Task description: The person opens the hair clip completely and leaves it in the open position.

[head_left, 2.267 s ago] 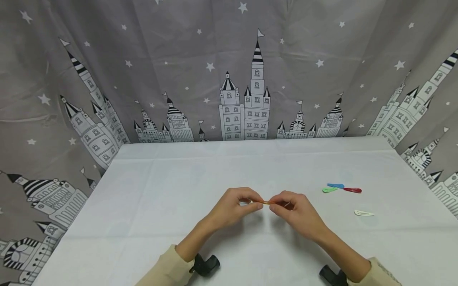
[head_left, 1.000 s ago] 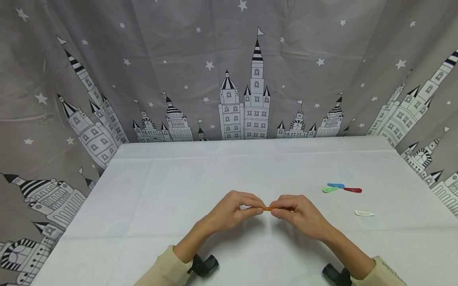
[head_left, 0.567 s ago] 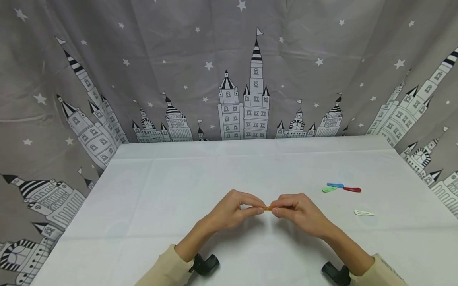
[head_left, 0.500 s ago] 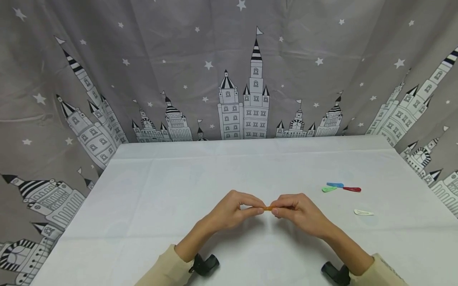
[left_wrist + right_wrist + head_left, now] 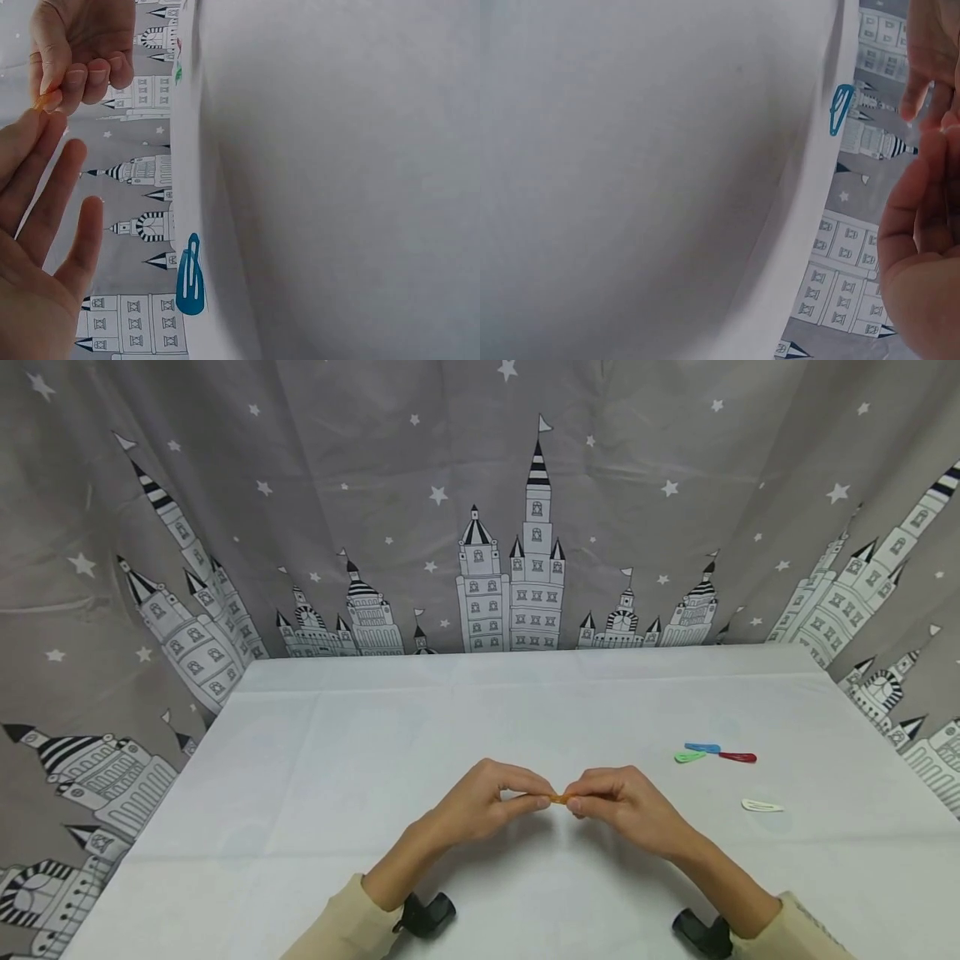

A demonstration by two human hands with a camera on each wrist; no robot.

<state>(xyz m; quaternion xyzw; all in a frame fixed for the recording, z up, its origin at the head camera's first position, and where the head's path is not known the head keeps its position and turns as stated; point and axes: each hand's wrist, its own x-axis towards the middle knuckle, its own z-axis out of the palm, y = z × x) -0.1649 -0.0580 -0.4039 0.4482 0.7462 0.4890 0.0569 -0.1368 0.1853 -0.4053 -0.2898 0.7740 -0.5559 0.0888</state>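
Observation:
An orange hair clip (image 5: 558,798) is held between the fingertips of both hands, over the middle of the table. My left hand (image 5: 483,802) pinches one end between thumb and forefinger; in the left wrist view its other fingers stretch away from the orange clip (image 5: 43,99). From the other side my right hand (image 5: 633,810) pinches the clip, its remaining fingers curled in. Most of the clip is covered by the fingertips. A teal snap clip (image 5: 190,277) lies on the cloth near the left hand, hidden in the head view.
Right of the hands, a blue clip (image 5: 702,747), a green clip (image 5: 690,757) and a red clip (image 5: 738,757) lie close together. A white clip (image 5: 762,806) lies nearer. White cloth (image 5: 360,735) covers the table; a grey castle-print curtain (image 5: 420,468) hangs behind.
Both hands and the orange clip have come slightly nearer the person since the earliest frame. Over the last second both grips stay the same. The clips on the table have not moved.

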